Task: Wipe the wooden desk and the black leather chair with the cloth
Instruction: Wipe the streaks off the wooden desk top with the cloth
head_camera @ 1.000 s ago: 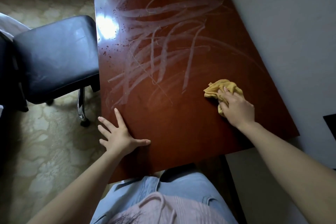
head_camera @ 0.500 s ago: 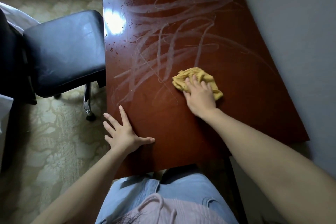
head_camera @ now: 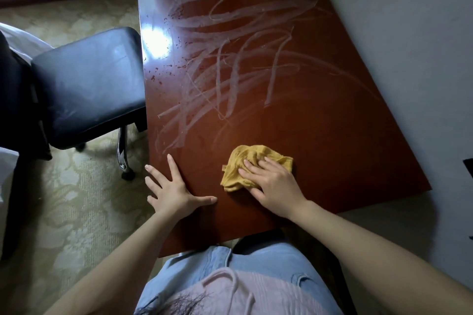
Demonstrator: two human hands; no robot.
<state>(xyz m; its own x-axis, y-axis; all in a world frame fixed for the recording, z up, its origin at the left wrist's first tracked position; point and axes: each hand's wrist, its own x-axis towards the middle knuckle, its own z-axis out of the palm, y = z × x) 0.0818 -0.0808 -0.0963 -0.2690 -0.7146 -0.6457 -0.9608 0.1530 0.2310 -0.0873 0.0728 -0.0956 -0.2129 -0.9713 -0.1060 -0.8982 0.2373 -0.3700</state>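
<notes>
The left hand (head_camera: pixel 171 194) and right hand (head_camera: pixel 273 186) are bare, with short, plain nails at the fingertips. Back from the fingers, past the wrists, the 2 forearms (head_camera: pixel 371 245) are uncovered as far as I can see. Between them, well behind the fingers, are light blue denim jeans (head_camera: pixel 266 261) with a stitched waistband and 1 belt loop (head_camera: pixel 299 277). Farther back still is a pale pink ribbed top (head_camera: pixel 268 294) with a pink drawstring (head_camera: pixel 222 271) looping across it.
</notes>
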